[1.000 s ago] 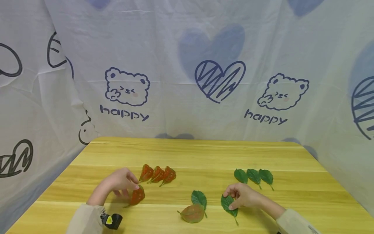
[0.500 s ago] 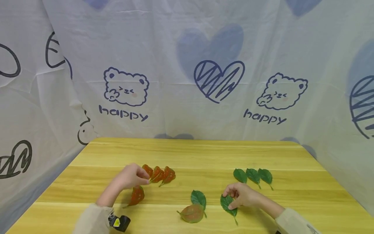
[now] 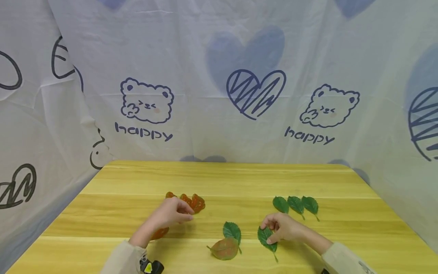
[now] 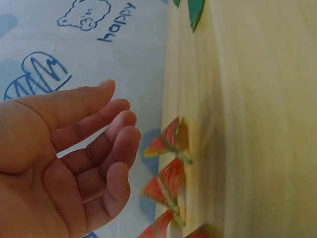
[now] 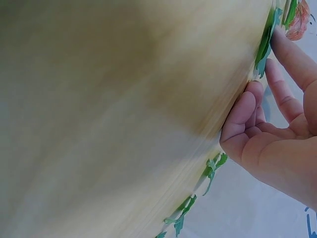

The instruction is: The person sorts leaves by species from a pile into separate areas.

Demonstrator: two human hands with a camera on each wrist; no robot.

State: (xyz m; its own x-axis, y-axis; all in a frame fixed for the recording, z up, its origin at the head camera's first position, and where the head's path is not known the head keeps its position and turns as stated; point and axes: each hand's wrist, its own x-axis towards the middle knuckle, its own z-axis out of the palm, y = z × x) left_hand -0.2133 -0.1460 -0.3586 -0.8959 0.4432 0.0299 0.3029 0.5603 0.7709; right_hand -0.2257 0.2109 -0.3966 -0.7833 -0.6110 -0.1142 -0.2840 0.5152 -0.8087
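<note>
Your right hand [image 3: 282, 227] holds a dark green leaf [image 3: 263, 238] on the counter [image 3: 239, 182], thumb at one edge and index finger at the other. That leaf is oval with a toothed margin, pale veins across its face, and a thin stem pointing toward you. Your left hand [image 3: 172, 212] is over the counter just in front of the row of red leaves [image 3: 198, 203], its thumb apart from its loosely bent fingers.

Those red leaves, three side by side, are mottled orange-red with pale stems; your hand covers part of them in the head view. Another red leaf [image 3: 160, 233] lies nearer you, partly hidden by your left wrist. Between your hands, a reddish-brown leaf [image 3: 224, 249] (duller than the others, with a plain midrib) overlaps the lower part of a second green leaf [image 3: 232, 230]. Beyond your right hand lie three green leaves [image 3: 295, 204] in a slanting row, stems toward you.

For writing, the pale cloth [image 3: 198, 57] behind the counter reads "happy" twice in blue, under the left bear drawing [image 3: 147, 102] and the right bear drawing [image 3: 329, 106]; a scribbled heart [image 3: 256, 95] sits between them.
</note>
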